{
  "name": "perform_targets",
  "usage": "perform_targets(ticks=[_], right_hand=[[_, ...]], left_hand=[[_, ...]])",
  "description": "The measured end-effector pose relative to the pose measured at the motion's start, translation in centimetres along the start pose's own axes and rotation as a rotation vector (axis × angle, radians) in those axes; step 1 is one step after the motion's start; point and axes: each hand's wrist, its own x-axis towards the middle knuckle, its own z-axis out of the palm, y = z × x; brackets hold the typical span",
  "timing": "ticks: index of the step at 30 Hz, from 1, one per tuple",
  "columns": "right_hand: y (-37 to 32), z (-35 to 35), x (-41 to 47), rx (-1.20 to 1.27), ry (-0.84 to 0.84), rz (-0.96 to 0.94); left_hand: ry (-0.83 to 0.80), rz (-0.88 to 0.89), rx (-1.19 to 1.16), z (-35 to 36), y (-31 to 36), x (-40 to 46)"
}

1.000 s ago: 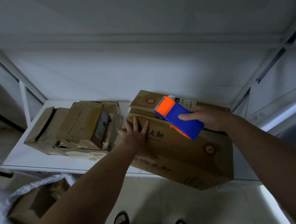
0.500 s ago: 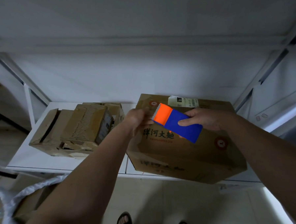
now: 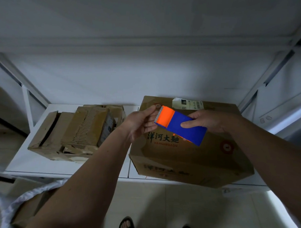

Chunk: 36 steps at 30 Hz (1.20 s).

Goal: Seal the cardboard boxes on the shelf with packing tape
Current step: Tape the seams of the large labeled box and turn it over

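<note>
A large brown cardboard box with printed characters and a white label sits on the white shelf, its front corner jutting past the shelf edge. My right hand grips a blue and orange tape dispenser above the box top. My left hand is at the dispenser's toothed orange end, thumb and fingers pinched there; the tape itself is too faint to make out.
A second, battered cardboard box with loose flaps and a smaller carton on it lies at the shelf's left. White shelf uprights stand on both sides. Below, a bag with cardboard sits at lower left, and my sandalled feet show on the tiled floor.
My left hand has left the box top and risen to the dispenser's cutter end. The box now sits further back on the shelf, and the dispenser has stayed over it.
</note>
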Motion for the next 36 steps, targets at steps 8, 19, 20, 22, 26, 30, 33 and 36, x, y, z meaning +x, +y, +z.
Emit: perform_targets(ticks=[8,19,20,22,26,30,33,36], right_hand=[[-0.7,0.4,-0.2,-0.028,-0.013,0.024],[-4.4,1.0,1.2,-0.049,0.287,-0.097],[-4.9,0.8,1.6,-0.063,0.317,-0.106],[-5.8,0.5,2.7,-0.092,0.347,-0.110],[-5.8,0.7,5.1,-0.175,0.350,-0.065],[-5.1,0.9,6.9,-0.225,0.342,-0.031],[-4.9,0.9,7.8,-0.254,0.324,-0.014],[-4.9,1.2,8.6,-0.280,0.304,-0.006]], left_hand=[[0.125,0.091,0.097,-0.3,-0.8,0.7],[0.513,0.266,0.036,-0.3,0.6,1.1],[0.534,0.258,0.043,-0.6,1.1,1.2],[0.578,0.227,0.075,-1.4,1.6,1.8],[0.635,0.175,0.155,-2.6,1.1,3.0],[0.670,0.147,0.188,-3.1,-0.5,4.0],[0.689,0.146,0.141,-3.6,-1.6,4.6],[0.703,0.132,0.090,-3.9,-2.5,5.0]])
